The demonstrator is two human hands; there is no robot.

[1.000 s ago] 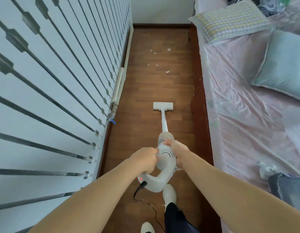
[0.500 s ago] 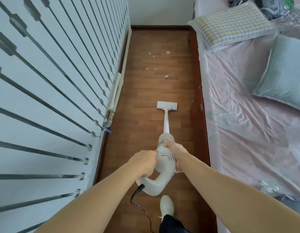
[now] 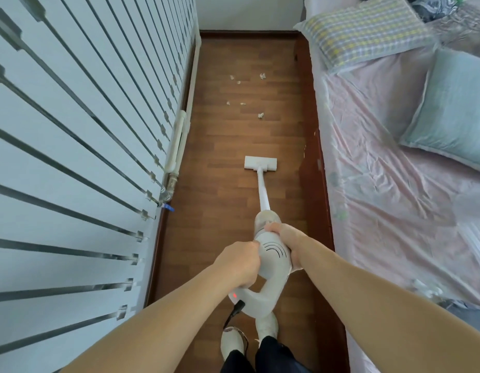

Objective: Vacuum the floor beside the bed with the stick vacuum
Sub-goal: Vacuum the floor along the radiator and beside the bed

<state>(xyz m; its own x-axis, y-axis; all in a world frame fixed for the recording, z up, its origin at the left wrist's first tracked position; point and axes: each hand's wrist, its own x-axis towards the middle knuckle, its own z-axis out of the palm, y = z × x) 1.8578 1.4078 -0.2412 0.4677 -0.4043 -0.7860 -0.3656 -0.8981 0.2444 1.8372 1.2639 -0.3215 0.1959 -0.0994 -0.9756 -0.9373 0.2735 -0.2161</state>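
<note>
A white stick vacuum [image 3: 272, 254] points away from me down a strip of brown wooden floor [image 3: 228, 146]. Its flat head [image 3: 260, 163] rests on the boards in mid-strip. My left hand [image 3: 240, 261] is closed around the handle at the back of the body. Gripping the body's right side is my right hand [image 3: 286, 239]. Several white paper scraps [image 3: 260, 115] lie on the floor beyond the head. The bed [image 3: 395, 157], under a pink sheet, runs along the right.
A white wall with metal strips [image 3: 72, 130] and a low white pipe [image 3: 178, 141] borders the floor on the left. The bed's dark wooden frame [image 3: 314, 170] edges it on the right. Two pillows [image 3: 368, 30] lie on the bed. A black cord [image 3: 233, 314] hangs near my feet.
I have stepped forward along the strip; both feet now show under the vacuum. The vacuum head has moved up the floor, closer to the paper scraps.
</note>
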